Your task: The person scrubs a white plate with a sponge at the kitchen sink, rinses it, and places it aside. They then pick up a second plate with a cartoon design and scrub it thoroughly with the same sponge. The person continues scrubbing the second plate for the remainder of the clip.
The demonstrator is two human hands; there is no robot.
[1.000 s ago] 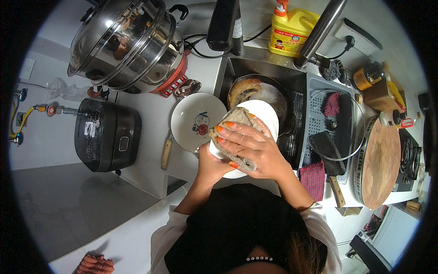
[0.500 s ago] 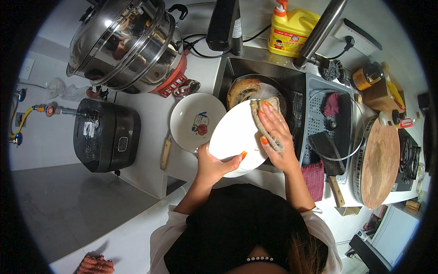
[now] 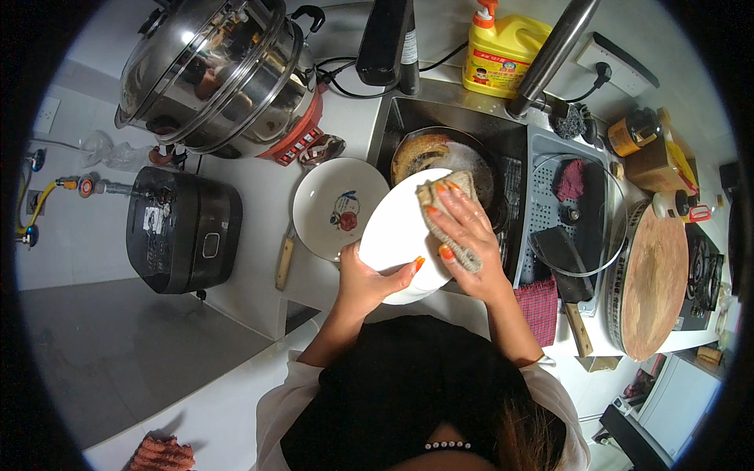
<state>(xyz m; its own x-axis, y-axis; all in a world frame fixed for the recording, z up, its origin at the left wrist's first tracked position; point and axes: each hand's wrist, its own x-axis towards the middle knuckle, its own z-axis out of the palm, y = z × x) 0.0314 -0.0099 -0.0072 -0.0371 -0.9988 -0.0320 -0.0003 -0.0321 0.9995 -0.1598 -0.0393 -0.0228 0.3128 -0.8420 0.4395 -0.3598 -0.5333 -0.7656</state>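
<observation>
A white plate (image 3: pixel 399 231) is held tilted over the front edge of the sink (image 3: pixel 397 118). My left hand (image 3: pixel 367 282) grips its lower left rim, thumb across the face and fingers behind. On the plate's right side, my right hand (image 3: pixel 475 247) presses a folded beige-brown cloth (image 3: pixel 465 186), with the fingers laid over it. Just left of the plate, a white bowl (image 3: pixel 314 192) with a red flower print stands on the counter. Behind the plate, a round pan (image 3: pixel 481 161) with brownish contents and suds sits in the sink, partly hidden.
Right of the sink basin are a grey draining basket (image 3: pixel 542 141), a glass lid (image 3: pixel 620 235), a cleaver (image 3: pixel 577 286) and a round wooden chopping board (image 3: pixel 656 275). A yellow soap bottle (image 3: pixel 499 63) stands behind. Leftward are a steamer (image 3: pixel 216 86), rice cooker (image 3: pixel 184 231) and wooden-handled tool (image 3: pixel 285 263).
My right hand and the cloth have slid slightly left and down across the plate, and more of the cloth shows above the fingers. My left hand keeps its grip, almost unmoved.
</observation>
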